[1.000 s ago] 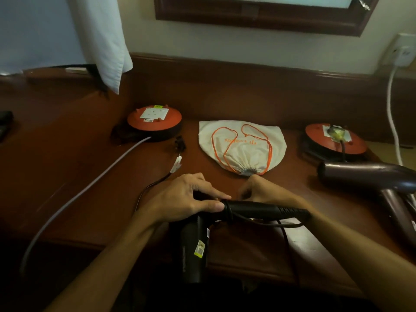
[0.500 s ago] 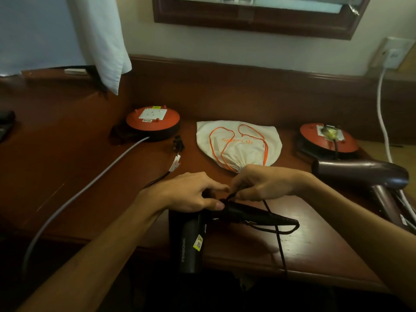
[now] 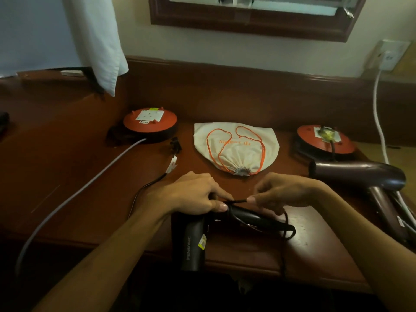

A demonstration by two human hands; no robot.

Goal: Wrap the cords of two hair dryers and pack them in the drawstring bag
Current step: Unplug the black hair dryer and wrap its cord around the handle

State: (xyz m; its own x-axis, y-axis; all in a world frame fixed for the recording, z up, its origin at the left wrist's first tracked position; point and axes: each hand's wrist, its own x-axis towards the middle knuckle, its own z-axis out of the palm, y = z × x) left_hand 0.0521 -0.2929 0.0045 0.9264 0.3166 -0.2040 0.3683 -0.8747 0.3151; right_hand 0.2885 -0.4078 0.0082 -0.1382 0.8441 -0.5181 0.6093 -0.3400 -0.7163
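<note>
A black hair dryer [image 3: 193,242] lies at the desk's front edge, its barrel toward me and its handle [image 3: 258,219] pointing right. My left hand [image 3: 191,194] grips it where barrel meets handle. My right hand [image 3: 283,192] pinches its black cord [image 3: 238,201] taut just above the handle; a loop of cord hangs off the handle's end [image 3: 288,230]. The cord's plug [image 3: 175,145] lies behind my left hand. A cream drawstring bag [image 3: 245,152] with orange strings lies shut, flat at the desk's middle. A second, dark maroon hair dryer [image 3: 360,176] lies at the right.
Two orange cord reels stand at the back, one on the left [image 3: 149,122] and one on the right [image 3: 324,140]. A grey cable [image 3: 78,194] runs from the left reel off the desk's front. A white cable [image 3: 380,122] drops from a wall socket. A white cloth [image 3: 99,41] hangs at upper left.
My right hand has lifted from the handle's far side and now pulls the cord over the handle toward the right. My left hand has kept its hold on the dryer.
</note>
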